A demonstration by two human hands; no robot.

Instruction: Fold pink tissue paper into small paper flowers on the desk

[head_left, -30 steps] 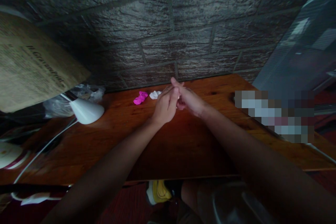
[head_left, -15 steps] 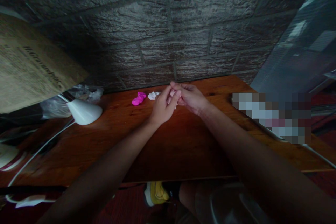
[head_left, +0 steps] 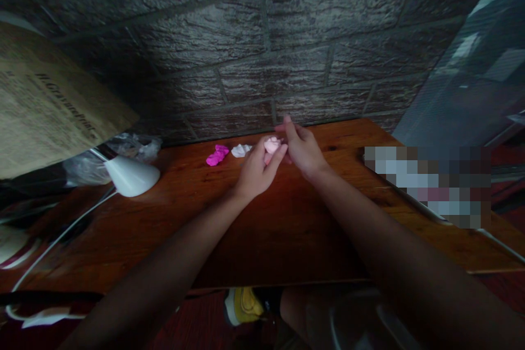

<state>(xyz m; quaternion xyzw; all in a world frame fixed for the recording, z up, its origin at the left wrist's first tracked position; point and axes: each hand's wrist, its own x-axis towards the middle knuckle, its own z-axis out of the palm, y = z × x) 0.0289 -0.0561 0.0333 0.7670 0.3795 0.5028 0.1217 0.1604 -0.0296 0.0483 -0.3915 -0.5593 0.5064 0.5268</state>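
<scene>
A pale pink lump (head_left: 272, 145), soft and creased like modelling clay, rests in my left hand (head_left: 257, 172). The thumb of that hand lies along the near side, and its other fingers are partly hidden under the lump. Just to the right is my right hand (head_left: 305, 150), with its thumb raised and its fingers apart. Its lower fingers come close to the left fingertips; whether they touch the lump I cannot tell. On the wooden table (head_left: 164, 229), left of my hands, lie a bright magenta lump (head_left: 217, 155) and a white lump (head_left: 240, 150).
A lamp with a white base (head_left: 133, 175) and a printed paper shade (head_left: 53, 104) stands at the left, a clear plastic bag (head_left: 143, 150) behind it. A stone-patterned wall (head_left: 254, 49) rises behind the table. A blurred-out object (head_left: 422, 183) lies at the right.
My right hand has opened and moved slightly right, off the pale pink lump, its thumb lifting. More of the lump shows in my left hand, which has hardly moved.
</scene>
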